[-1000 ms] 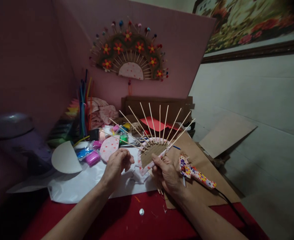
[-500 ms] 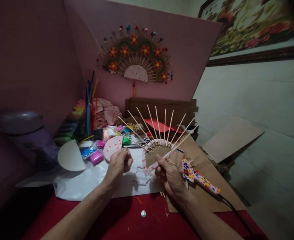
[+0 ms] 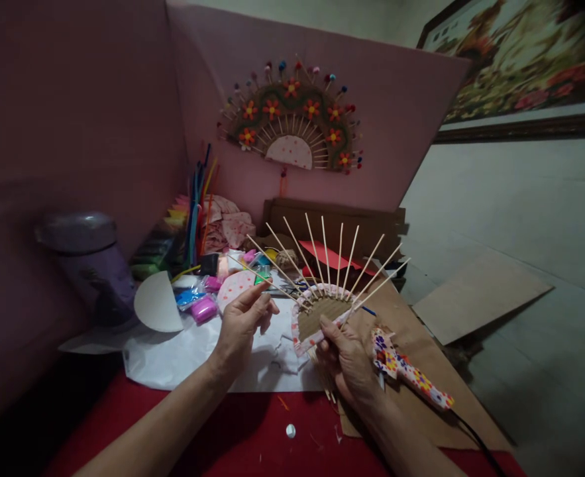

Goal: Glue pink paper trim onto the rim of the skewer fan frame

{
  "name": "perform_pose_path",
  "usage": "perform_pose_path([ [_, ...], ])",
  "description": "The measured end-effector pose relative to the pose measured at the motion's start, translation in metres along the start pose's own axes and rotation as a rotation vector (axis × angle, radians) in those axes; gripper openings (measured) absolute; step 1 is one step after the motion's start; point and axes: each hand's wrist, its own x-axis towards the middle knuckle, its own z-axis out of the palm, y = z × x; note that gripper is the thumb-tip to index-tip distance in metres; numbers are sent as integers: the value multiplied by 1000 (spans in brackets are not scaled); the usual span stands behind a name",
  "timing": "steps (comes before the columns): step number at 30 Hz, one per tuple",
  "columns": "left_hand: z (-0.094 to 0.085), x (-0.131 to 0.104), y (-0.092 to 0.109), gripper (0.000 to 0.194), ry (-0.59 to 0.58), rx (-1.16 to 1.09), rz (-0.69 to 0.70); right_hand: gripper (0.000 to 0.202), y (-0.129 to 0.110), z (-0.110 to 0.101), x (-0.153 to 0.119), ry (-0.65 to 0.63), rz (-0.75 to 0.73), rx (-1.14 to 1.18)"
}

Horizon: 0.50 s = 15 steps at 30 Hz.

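Observation:
My right hand grips a half-round cardboard fan base by its lower right edge, thumb on the near face. Pink dotted cloth wraps the rim of this base. Thin wooden sticks spread upward from it like rays. Left of the base, my left hand is raised with its fingers apart, index fingertip close to the leftmost stick; whether it touches cannot be made out. Behind that hand lies a pink dotted half-round piece. A flower-patterned glue gun rests on cardboard to the right of my right hand.
A finished decorated fan hangs on the pink board behind. Packets of coloured clay, a white half-disc and a purple jar stand at left. White sheeting covers part of the red tabletop; a cord runs lower right.
My left hand has opened from closed fingers, its index finger now extended toward the sticks. My right hand keeps the fan base. The whole view has shifted, so everything appears farther right.

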Motion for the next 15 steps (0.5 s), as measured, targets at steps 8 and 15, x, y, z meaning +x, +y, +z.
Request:
perform_pose_path([
  [8, -1, 1, -1, 40, 14, 8, 4, 35, 1, -2, 1, -16, 5, -42],
  [15, 0, -1, 0, 38, 22, 20, -1, 35, 1, -1, 2, -19, 0, -68],
])
